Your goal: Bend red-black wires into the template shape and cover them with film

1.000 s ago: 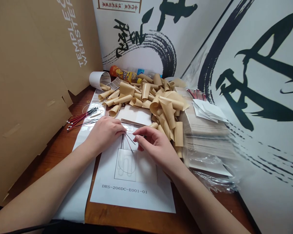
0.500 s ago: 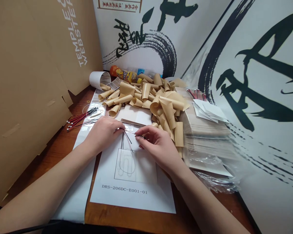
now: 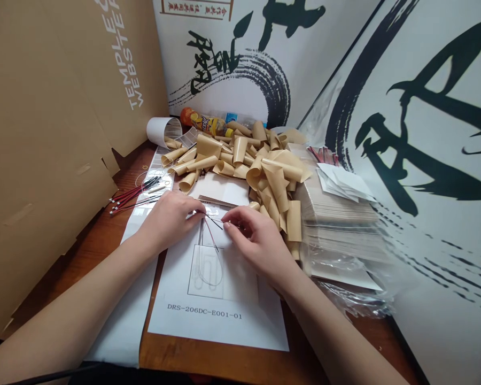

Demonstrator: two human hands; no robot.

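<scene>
My left hand [image 3: 175,216] is closed in a pinch on thin wires [image 3: 213,220], which stick out to the right of its fingertips. One wire with a black end points toward my right hand, while another, reddish with a dark tip, hangs down over the printed sheet [image 3: 220,321]. My right hand [image 3: 253,235] hovers just right of the wires with thumb and forefinger slightly apart. The black wire's tip ends close to its thumb; whether they touch is hard to see. The sheet below shows a line drawing and the text DRS-206DC-E001-01.
Red and black wires with white connectors [image 3: 134,197] lie at the left. Curled brown paper pieces [image 3: 240,155] are heaped behind my hands, before a drink bottle [image 3: 206,123]. At right stands a stack of flat cardboard pieces [image 3: 340,224] in clear plastic. A cardboard wall [image 3: 56,133] borders the left.
My right thumb and forefinger have parted and let go of a dark wire end. The black wire now points right toward them. My left hand stays in place.
</scene>
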